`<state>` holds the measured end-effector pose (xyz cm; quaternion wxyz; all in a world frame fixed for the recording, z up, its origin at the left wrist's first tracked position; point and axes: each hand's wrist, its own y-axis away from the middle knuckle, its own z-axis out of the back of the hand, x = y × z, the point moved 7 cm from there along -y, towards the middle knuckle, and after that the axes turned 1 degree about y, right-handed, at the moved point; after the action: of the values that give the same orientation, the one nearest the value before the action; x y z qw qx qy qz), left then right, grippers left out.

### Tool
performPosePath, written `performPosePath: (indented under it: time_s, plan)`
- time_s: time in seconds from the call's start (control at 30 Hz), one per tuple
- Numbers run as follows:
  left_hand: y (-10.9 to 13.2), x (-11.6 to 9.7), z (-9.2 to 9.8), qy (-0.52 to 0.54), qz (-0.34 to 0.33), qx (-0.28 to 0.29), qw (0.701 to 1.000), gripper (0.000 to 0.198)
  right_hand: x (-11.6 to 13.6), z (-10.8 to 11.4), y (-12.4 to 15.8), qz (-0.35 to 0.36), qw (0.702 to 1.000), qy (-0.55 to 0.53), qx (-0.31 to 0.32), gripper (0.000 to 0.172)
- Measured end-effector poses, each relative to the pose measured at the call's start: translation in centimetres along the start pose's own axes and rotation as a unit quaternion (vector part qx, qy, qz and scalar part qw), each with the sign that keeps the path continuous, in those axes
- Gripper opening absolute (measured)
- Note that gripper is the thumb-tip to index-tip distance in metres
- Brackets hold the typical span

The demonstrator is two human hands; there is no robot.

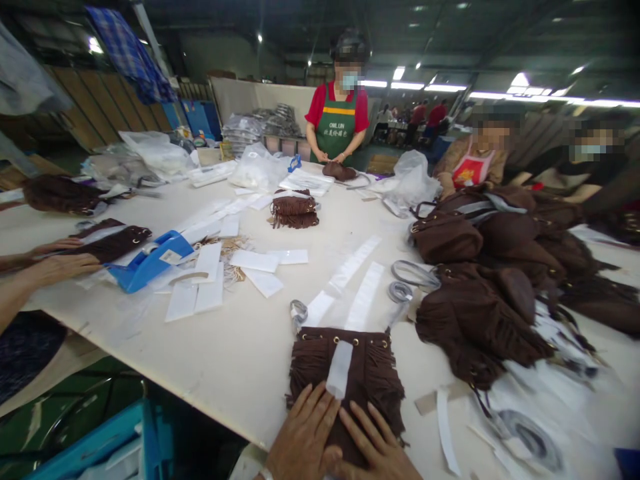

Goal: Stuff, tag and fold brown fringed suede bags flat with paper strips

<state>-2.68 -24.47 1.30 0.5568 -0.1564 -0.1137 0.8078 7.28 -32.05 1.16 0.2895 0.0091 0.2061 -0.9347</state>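
Observation:
A dark brown fringed bag (367, 373) lies flat at the table's near edge, with gold eyelets along its top. A strip of white wrapping (341, 367) runs down its middle. My left hand (307, 427) rests flat on the bag's lower left, fingertips at the strip's lower end. Beside it, my right hand (375, 443) lies on the lower right with fingers spread. Both palms face down and grip nothing. Two white strips (364, 293) stretch away from the bag's top, and coiled grey-wrapped straps (400, 291) sit at its upper corners.
Brown bags (480, 320) are heaped on the right. A blue tape dispenser (150, 260) stands left among white cards (255, 260); a co-worker's hands (60, 267) press another bag there. A folded fringed bag (294, 210) lies mid-table. A person in a green apron (340, 123) works opposite.

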Motion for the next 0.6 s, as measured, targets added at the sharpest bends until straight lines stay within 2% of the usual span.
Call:
performPosePath:
  time_s: [0.1, 0.2, 0.3, 0.37, 0.4, 0.5, 0.53, 0.6]
  plan:
    - [0.3, 0.6, -0.3, -0.046, -0.032, 0.011, 0.998, 0.068, 0.0, -0.8, 2.2, -0.079, 0.994, 0.054, -0.051, 0.050]
    - [-0.2, 0.8, -0.1, -0.040, -0.059, 0.034, 0.997, 0.071, 0.1, -0.9, 3.0, -0.143, 0.985, 0.068, -0.075, 0.051]
    - [-0.7, 0.9, 0.0, -0.020, -0.084, 0.057, 0.995, 0.071, -0.2, 0.5, 2.0, -0.080, 0.995, 0.049, -0.045, 0.044]
    - [-0.9, 1.1, 0.0, -0.019, -0.098, 0.057, 0.993, 0.069, -1.5, 1.8, 1.0, -0.056, 0.998, 0.017, -0.016, 0.041]
    - [-0.9, 1.3, 0.0, -0.022, -0.104, 0.050, 0.993, 0.068, -2.8, 2.1, 0.5, -0.088, 0.996, 0.003, -0.001, 0.041]
    - [-1.2, 1.8, 0.2, -0.033, -0.123, 0.017, 0.992, 0.065, -6.8, 1.3, -0.5, -0.269, 0.963, -0.008, 0.026, 0.046]
    - [-1.4, 2.0, 0.3, -0.034, -0.127, 0.012, 0.991, 0.064, -7.4, 0.6, -0.8, -0.303, 0.953, -0.003, 0.024, 0.046]
    - [-1.9, 2.8, 0.5, -0.024, -0.123, 0.023, 0.992, 0.062, -7.5, -1.3, -1.8, -0.317, 0.948, 0.009, 0.018, 0.045]
